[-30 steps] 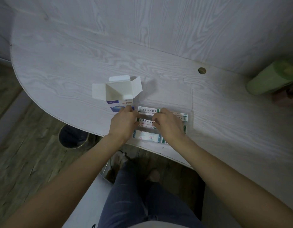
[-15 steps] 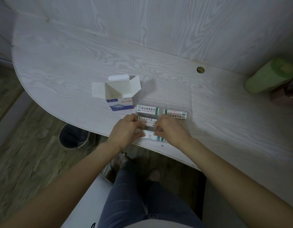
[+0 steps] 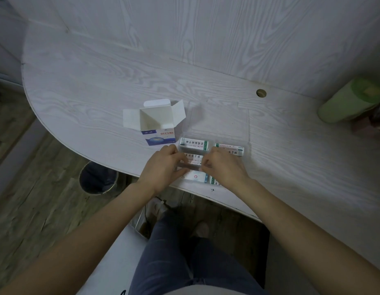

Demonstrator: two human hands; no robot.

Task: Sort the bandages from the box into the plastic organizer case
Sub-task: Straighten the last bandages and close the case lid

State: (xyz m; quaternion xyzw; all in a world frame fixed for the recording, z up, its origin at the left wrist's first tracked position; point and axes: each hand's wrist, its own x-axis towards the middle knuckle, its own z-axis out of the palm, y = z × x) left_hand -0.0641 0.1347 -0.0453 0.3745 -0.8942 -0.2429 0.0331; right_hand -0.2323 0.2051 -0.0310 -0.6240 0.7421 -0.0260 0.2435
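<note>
Head view: left hand and right hand pinching one bandage, long axis left-right.

At the table's right edge you see a green roll; a round bin stands on the floor below its near-left edge.

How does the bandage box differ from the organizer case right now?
The bandage box is opaque white card with a blue front; the organizer case is clear plastic. The box stands upright, flaps open, and shows no bandages inside; the case lies flat with bandages in its compartments. Both hands work at the case, none at the box. Both rest on the table.
</note>
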